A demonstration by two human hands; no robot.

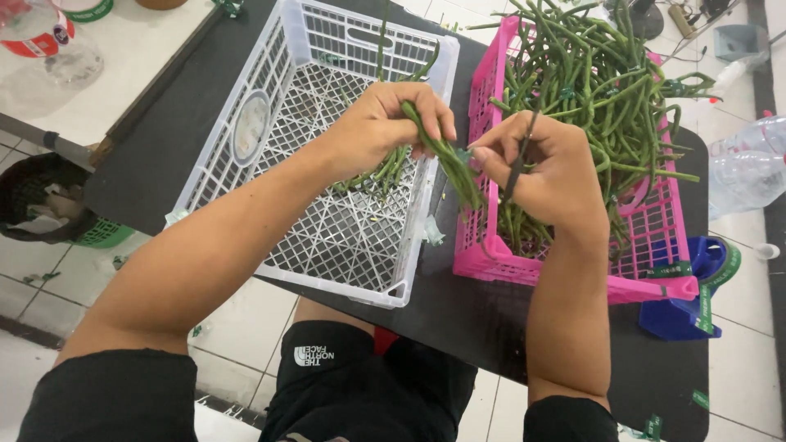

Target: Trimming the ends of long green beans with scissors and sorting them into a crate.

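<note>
Mid-bundling: left hand [385, 124] clamped around a bunch of beans [446, 160] held between the white crate [270, 123] and pink crate [491, 254]; right hand [540, 168] pinching the bunch's end (scissors [517, 164] tucked in palm). Next: steady grip, careful trim.

Clear plastic bottle with red label [37, 37] at eleven o'clock; clear plastic bottles [749, 168] at three o'clock.

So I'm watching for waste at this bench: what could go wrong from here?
The left hand grips the bean bundle near one end only, so the loose ends may slip and drop between the white crate and pink crate. The right hand holds a dark tool close to the fingertips; a nick seems possible.
</note>
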